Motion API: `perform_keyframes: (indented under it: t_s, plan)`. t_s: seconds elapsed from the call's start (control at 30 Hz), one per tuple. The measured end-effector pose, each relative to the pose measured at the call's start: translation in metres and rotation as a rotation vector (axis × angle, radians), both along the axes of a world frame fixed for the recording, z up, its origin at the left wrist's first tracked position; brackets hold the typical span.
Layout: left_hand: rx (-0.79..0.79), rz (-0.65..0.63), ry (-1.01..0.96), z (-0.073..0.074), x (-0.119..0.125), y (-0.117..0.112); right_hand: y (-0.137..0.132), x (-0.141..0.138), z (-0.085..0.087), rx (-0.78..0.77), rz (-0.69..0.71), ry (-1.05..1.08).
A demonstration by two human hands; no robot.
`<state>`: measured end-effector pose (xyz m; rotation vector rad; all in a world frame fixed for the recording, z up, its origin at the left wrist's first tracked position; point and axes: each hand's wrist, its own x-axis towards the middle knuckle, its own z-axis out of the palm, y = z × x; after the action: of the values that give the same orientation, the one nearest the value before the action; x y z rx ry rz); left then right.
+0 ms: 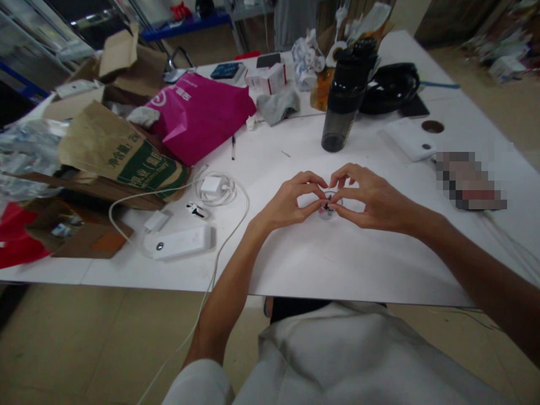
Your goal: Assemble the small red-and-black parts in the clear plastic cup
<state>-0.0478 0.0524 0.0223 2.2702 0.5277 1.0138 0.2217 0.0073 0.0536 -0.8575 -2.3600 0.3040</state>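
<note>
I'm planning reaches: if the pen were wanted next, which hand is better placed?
Probably the left hand: the pen lies on its side, nearer it than the right hand. Both hands' fingertips are at a small clear object.

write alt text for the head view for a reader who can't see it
The left hand and right hand meet at a small, clear, round object at a white table. Beyond stands a dark bottle; leftward lies a magenta bag.
</note>
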Motion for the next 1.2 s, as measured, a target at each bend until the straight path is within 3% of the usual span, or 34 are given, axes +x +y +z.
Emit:
perform_keyframes:
  t_s: [1.2]
  plan:
    - [0.008, 0.002, -0.006, 0.0032, -0.0001, -0.0014, 0.0002, 0.001, -0.0019, -0.013, -0.001, 0.04]
